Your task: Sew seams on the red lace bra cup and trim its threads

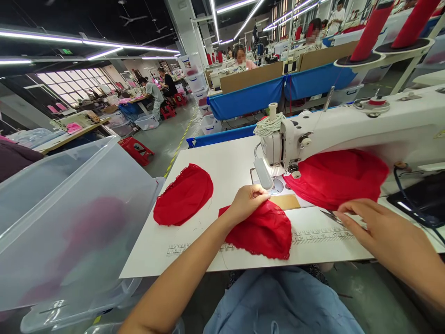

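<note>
My left hand point(248, 202) pinches the upper edge of a red fabric piece point(266, 229) with a scalloped lace border. This piece hangs over the printed ruler at the table's front, below the sewing machine's needle area. My right hand point(368, 222) is at the right, fingers bent around a pair of small thread snips point(330, 215). The blades point left, low over the table; the handles are partly hidden by the hand. Behind it, a larger red fabric piece point(340, 178) lies under the arm of the white sewing machine point(288, 144).
Another red lace-edged piece point(184, 195) lies on the left of the white table point(146, 255). Large clear plastic bins point(69, 208) stand left of it. Red thread cones point(371, 32) rise at the upper right. A dark tablet-like object point(417, 199) lies at far right. Several people sew farther back.
</note>
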A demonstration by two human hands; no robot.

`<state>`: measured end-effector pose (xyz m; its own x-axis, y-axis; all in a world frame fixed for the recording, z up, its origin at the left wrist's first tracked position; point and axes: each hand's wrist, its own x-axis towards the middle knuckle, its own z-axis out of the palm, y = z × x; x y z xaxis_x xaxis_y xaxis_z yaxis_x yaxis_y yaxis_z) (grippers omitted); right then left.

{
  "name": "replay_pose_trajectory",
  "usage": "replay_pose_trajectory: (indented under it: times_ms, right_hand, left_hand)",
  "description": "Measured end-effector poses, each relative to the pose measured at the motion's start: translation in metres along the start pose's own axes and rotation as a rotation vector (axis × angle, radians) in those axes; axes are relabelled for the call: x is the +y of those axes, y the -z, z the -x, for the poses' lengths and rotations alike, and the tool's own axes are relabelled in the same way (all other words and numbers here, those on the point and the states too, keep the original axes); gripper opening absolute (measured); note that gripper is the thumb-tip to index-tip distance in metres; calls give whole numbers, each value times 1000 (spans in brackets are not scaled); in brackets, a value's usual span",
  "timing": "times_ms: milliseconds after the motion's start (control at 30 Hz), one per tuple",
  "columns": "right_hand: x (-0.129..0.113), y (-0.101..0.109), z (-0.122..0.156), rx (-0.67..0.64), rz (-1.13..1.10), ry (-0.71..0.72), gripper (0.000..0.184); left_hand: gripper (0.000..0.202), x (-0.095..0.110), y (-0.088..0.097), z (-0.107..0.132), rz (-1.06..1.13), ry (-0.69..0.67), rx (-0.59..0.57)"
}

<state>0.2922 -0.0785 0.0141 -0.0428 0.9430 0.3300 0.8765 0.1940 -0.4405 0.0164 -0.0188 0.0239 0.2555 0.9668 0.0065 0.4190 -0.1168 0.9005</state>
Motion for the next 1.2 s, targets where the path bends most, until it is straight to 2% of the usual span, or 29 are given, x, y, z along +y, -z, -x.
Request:
replay_pose_trajectory:
  times_ms: [67,133,200,267,300,333,400,567,667,800,900,967,1033,1067,1100,1133,1167,1200]
  right_hand:
    - [27,0,14,-6,130,45,35]
    - [44,-5,22,-33,69,47,29]
    - [46,-8,23,-110,-53,42,21]
    - [35,-8,20,-205,-180,70,19]
    - [25,-8,17,-253,-240,103,25]
    - [14,-9,13,-232,-278,116,31]
    - [-11,-12,6,-210,-319,178,29]
    - [-54,-29,-12,-213,-79,188,37]
    - [-63,-36,-21,-175,-46,206,39]
    - [-69,-44,-27,-187,-59,212,33]
    - [-74,-48,-30,-193,-75,193,31]
    - [-71,-49,-31,-188,-81,163,32]
    - [-60,-45,-27,-175,-76,124,33]
    - [-52,-42,-24,-166,-72,103,34]
    - [-43,-39,-19,-159,-71,77,35]
    - [-33,-35,-13,-157,-71,53,36]
    - [-24,-31,-6,-156,-93,20,36]
    - [-16,-27,1,-167,-115,-26,37]
  left_hand:
    - [20,3,-1,1,25,9,2]
    - [21,7,-3,2,62,16,-4]
    - [24,12,-4,3,119,32,-6]
    - [26,13,-5,4,165,56,-1]
    - [27,13,-5,5,174,67,5]
    - [28,12,-6,5,177,73,13]
    - [27,10,-6,5,177,76,29]
    - [23,10,-7,5,145,60,87]
    - [19,13,-6,6,97,48,109]
    - [17,15,-9,4,74,14,116]
    - [18,16,-13,2,52,36,148]
    - [19,20,-11,7,35,29,200]
    - [18,27,-1,22,11,-7,211]
    - [15,33,9,34,-12,-23,149]
    - [13,38,20,46,-33,-10,28]
    - [12,44,33,59,-58,25,-203]
    - [13,49,45,71,-91,79,-509]
    - [15,53,56,80,-162,117,-744]
